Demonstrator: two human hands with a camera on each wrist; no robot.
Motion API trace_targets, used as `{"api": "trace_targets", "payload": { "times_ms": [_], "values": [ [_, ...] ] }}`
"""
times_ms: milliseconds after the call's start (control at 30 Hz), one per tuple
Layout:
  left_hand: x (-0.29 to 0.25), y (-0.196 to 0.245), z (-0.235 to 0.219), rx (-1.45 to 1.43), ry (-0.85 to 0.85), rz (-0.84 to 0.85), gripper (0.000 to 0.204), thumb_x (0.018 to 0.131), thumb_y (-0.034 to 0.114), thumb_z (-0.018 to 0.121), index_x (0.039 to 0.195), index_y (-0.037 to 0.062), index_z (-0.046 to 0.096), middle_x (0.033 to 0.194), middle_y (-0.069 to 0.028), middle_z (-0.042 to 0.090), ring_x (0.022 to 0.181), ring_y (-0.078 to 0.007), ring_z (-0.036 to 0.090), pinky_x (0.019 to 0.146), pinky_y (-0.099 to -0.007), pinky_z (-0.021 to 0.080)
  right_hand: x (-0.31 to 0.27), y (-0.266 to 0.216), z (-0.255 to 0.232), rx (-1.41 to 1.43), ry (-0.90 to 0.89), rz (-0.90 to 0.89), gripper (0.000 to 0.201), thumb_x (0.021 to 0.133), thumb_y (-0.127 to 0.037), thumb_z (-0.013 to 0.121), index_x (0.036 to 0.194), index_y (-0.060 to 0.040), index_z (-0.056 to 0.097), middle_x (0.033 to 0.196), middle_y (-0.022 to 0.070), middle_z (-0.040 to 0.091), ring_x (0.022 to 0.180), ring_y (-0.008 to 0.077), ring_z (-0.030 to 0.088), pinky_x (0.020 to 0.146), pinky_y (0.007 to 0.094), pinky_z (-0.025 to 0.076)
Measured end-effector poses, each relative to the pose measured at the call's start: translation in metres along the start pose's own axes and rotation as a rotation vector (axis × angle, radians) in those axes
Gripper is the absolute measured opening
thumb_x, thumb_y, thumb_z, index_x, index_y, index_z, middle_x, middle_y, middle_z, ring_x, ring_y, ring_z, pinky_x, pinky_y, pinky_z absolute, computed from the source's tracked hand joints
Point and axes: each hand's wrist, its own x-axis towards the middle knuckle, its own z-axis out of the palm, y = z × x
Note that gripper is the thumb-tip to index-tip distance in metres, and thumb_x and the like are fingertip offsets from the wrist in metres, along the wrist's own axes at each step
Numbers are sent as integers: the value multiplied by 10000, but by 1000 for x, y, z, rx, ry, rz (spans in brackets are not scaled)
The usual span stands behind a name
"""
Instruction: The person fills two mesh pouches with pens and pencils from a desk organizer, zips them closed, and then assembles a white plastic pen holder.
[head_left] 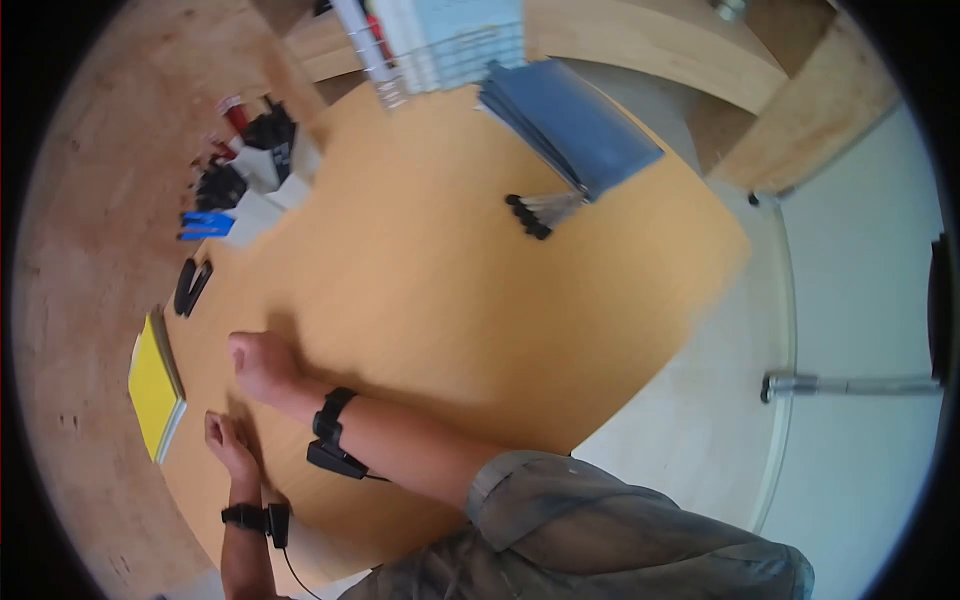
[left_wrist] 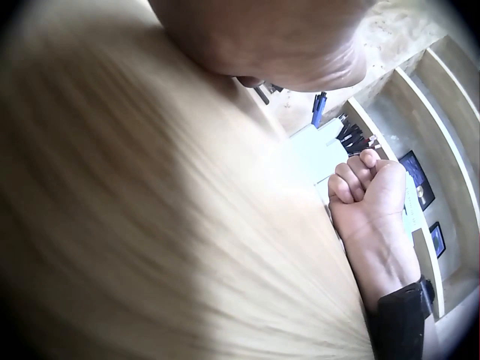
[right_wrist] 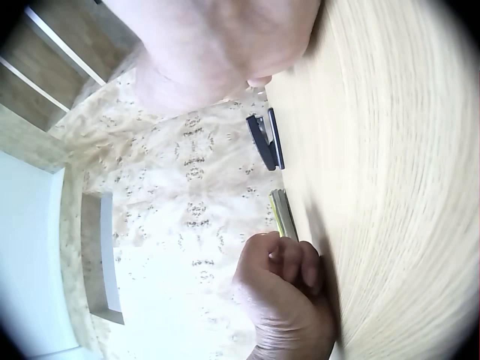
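Note:
Both hands are curled into fists on or just over the wooden table, holding nothing that shows. In the head view the right hand is farther forward, and the left hand is nearer the body at the table's left side. The left wrist view shows the right fist with fingers folded in, beyond the left hand. In the right wrist view the left hand has curled fingers, near the right hand. Each wrist wears a black strap with a camera.
A yellow-covered book and a black stapler lie along the left edge. Behind them stands a white holder with pens. Blue folders, several black-tipped items and a wire rack with papers are at the back.

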Motion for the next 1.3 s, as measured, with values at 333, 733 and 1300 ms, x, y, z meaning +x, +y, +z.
{"api": "trace_targets", "payload": {
  "times_ms": [333, 733, 1300],
  "values": [
    [1, 3, 9, 70, 91, 70, 415, 939, 177, 486, 567, 128, 310, 546, 82, 288, 518, -30, 238, 456, -254, 189, 2, 3, -12, -8, 23, -6, 175, 799, 14, 471, 629, -29, 471, 541, 79, 425, 527, 125, 412, 504, 292, 359],
    [23, 7, 35, -87, -53, 162, 411, 927, 138, 514, 571, 93, 313, 568, 84, 282, 541, -34, 240, 474, -253, 202, 13, 2, -27, -55, 246, -30, 193, 779, 4, 382, 621, 1, 492, 540, 87, 501, 524, 141, 481, 509, 290, 386],
    [26, 9, 34, -290, 70, 172, 418, 921, 127, 507, 568, 107, 284, 558, 89, 257, 534, -30, 220, 470, -254, 182, 102, 29, -77, -540, 627, -186, 213, 767, -72, 579, 959, -16, 507, 890, 191, 593, 857, 351, 575, 740, 423, 448]
  ]
}}
